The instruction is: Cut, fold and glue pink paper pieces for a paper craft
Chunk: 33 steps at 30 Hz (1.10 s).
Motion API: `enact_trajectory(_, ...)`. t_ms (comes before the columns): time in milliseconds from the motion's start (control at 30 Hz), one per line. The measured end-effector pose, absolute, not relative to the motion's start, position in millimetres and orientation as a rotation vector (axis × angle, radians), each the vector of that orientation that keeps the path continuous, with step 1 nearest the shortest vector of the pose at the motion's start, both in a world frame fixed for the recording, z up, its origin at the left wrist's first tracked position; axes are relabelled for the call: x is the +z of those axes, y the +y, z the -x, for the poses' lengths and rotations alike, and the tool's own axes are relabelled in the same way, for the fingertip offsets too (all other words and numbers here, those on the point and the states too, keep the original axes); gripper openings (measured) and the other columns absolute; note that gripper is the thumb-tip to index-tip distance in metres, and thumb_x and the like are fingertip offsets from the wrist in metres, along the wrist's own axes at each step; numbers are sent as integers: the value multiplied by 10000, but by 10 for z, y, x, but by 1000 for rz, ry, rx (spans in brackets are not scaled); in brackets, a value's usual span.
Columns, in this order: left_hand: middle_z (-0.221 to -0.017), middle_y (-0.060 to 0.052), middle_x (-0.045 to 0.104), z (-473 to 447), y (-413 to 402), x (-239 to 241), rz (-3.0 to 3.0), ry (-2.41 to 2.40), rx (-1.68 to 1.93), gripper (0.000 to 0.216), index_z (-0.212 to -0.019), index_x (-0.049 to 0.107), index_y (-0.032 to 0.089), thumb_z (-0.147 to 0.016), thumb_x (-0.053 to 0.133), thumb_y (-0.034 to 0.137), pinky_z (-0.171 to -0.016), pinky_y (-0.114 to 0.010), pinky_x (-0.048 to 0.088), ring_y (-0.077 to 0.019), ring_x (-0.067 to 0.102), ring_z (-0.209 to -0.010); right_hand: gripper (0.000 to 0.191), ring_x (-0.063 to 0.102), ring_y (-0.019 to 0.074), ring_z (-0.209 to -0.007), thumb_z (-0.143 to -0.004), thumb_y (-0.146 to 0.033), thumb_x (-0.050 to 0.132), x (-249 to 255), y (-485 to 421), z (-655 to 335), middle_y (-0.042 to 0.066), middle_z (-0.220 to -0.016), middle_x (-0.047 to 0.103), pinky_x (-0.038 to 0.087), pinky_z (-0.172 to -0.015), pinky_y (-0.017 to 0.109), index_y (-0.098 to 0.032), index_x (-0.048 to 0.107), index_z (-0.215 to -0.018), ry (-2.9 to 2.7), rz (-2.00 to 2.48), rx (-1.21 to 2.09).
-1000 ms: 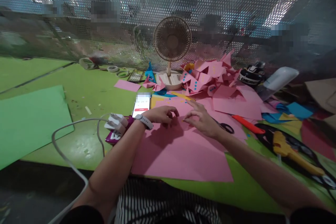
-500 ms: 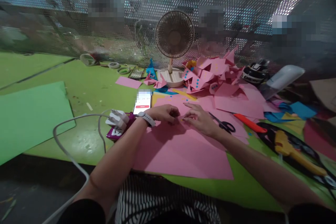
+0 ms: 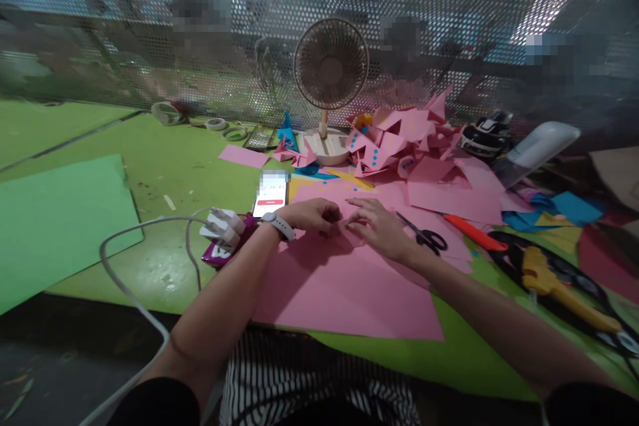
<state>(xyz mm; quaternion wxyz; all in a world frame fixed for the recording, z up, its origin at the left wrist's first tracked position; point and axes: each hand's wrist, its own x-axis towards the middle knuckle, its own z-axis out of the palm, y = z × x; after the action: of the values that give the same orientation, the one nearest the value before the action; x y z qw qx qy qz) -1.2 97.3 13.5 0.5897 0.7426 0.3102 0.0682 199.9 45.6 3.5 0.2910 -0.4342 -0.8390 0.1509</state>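
My left hand [image 3: 317, 215], with a pale watch on the wrist, has its fingers curled in a pinch on a small piece of pink paper [image 3: 343, 227]. From the other side, my right hand [image 3: 377, 226] closes thumb and forefinger on the same piece, its other fingers loosely stretched. The fingertips hide most of this piece. Under both hands lies a large pink sheet [image 3: 344, 299]. Just right of my right hand rest black scissors [image 3: 429, 239]. Left of my left hand, a lit phone [image 3: 271, 194] leans near a purple box with white plugs [image 3: 223, 229].
A small fan [image 3: 331, 70] stands behind the hands, beside a heap of folded pink paper shapes [image 3: 399, 136]. On the right are an orange-handled cutter [image 3: 474, 233] and a yellow glue gun [image 3: 564, 286]. A white cable [image 3: 130, 293] loops at the left, near a green sheet [image 3: 64, 219].
My hands stay nearly in place; the fingertips shift slightly on the small pink piece. A tiny yellow spot seen earlier at the right fingertips no longer shows.
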Motion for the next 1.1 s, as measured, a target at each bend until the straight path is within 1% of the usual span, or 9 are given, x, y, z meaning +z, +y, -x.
enact_trajectory(267,-646,0,600,8,966,135,-1740,707,183,169,-770,555,132,-660,654,212,-549,-241,441,-121,560,-571,109,474,215,-1131,-813,-208,552,74,420,-1969,98,-1177,576,362,-949,402,-194,656,-787,-2236,1192,413)
enact_trajectory(433,-647,5,598,-1,946,154,-1719,711,195,160,-752,553,136,-655,654,213,-544,-231,430,-116,558,-571,113,495,216,-1097,-820,-222,544,54,431,-1969,77,-1160,588,354,-941,427,-209,650,-782,-2233,1205,431)
enact_trajectory(667,-611,6,592,-17,938,146,-1721,763,207,183,-779,552,143,-733,614,309,-560,-241,443,-119,571,-560,125,503,222,-1075,-833,-256,524,36,440,-1977,64,-1126,601,341,-941,448,-219,641,-807,-2248,1210,431)
enact_trajectory(967,-622,6,584,-15,942,149,-1720,743,211,252,-775,550,133,-733,632,368,-564,-239,446,-111,565,-552,125,525,206,-1032,-842,-262,497,-53,481,-1988,60,-1063,609,285,-973,469,-220,612,-818,-2242,1180,456)
enact_trajectory(1100,-614,-4,585,-17,941,155,-1732,730,213,288,-771,556,127,-734,626,404,-565,-247,449,-119,561,-558,87,524,204,-1029,-824,-274,522,-52,467,-1981,57,-1046,597,300,-964,454,-223,584,-857,-2207,1191,449)
